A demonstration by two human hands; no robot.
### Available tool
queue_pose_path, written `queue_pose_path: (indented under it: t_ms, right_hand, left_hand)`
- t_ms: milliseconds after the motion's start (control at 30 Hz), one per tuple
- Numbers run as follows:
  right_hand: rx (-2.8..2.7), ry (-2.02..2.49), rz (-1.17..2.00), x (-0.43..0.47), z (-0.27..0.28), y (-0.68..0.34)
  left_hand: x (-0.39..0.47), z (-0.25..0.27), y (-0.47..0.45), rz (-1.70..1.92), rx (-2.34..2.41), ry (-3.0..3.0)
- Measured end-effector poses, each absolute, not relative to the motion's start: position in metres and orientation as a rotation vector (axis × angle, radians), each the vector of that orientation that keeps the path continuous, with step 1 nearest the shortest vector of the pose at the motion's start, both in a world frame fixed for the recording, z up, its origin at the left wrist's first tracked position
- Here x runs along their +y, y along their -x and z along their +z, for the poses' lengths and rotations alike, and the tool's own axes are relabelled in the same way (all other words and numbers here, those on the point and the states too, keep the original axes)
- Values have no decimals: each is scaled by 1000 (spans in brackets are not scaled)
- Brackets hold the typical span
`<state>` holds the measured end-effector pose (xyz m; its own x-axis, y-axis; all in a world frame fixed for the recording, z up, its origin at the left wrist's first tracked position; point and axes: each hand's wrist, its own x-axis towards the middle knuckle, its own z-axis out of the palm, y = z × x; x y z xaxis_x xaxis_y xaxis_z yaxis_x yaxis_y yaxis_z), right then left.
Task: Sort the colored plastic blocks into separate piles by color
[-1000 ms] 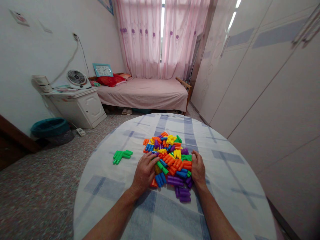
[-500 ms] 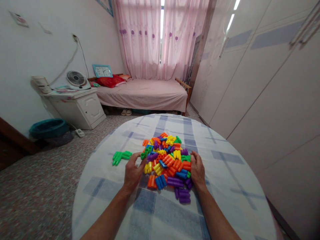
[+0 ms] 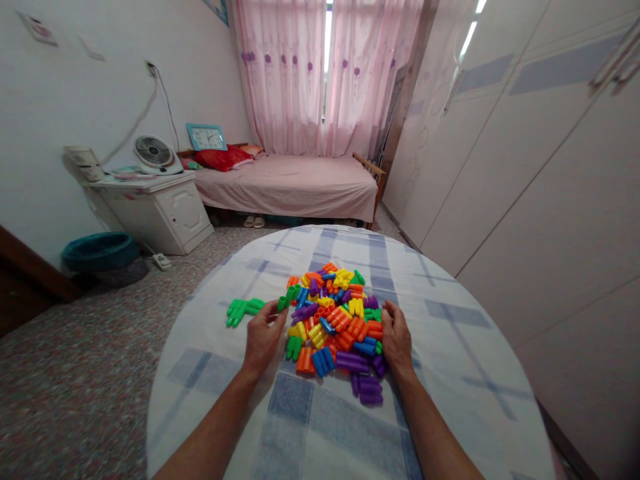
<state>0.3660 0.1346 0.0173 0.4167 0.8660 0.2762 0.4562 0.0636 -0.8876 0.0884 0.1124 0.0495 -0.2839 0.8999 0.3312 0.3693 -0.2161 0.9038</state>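
A heap of colourful plastic tube-shaped building blocks (image 3: 330, 321) lies on the cloth-covered round table, in orange, yellow, blue, purple and green. At the heap's left edge my left hand (image 3: 263, 337) pinches a green block (image 3: 283, 303) between thumb and fingers, its hollow ends upward. Against the right side rests my right hand (image 3: 397, 337), its fingers extended beside the orange block (image 3: 374, 329) and holding nothing that I can see. Left of the heap, several green blocks (image 3: 244, 310) lie together, apart from the rest.
The round table (image 3: 210, 400) has a blue and white checked cloth. Beyond it stands a bed (image 3: 295, 180) with a pink sheet. A white cabinet (image 3: 175, 217) carries a fan (image 3: 154, 152); a bin (image 3: 103, 253) is on the floor. Wardrobe doors (image 3: 525, 167) line the right.
My left hand has shifted slightly left, drawing the green block a little away from the heap. Another green block now shows at the heap's lower left. My right hand stays put.
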Motion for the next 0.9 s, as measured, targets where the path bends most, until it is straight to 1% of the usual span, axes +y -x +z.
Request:
queue_pose_path:
  t_ms: [100,200,267,367,533,700,800,900]
  right_hand:
    - [-1212,1574,468,135,17,-366]
    - [-1219,1574,468,136,16,-367]
    - [-1226,1575,467,137,14,-368]
    - [-1238,1568,464,137,13,-369]
    - [-1234,1569,461,137,13,-369]
    - [-1224,1575,458,136,15,-368]
    - [-1230,1565,445,136,14,-368]
    - [-1230,1560,449,136,13,-369]
  left_hand:
    - [120,56,-55,1565,2053,-1754]
    - [126,55,-24,1407,2449,-1865]
    - [129,49,-14,1264,2577,-1848]
    - [132,38,-12,1123,2548,-1802]
    - [133,29,-24,1088,2319,-1967]
    - [135,21,-28,938,2330,-2114]
    - [134,28,-32,919,2426,-2076]
    - [122,48,-47,962,2454,-2084]
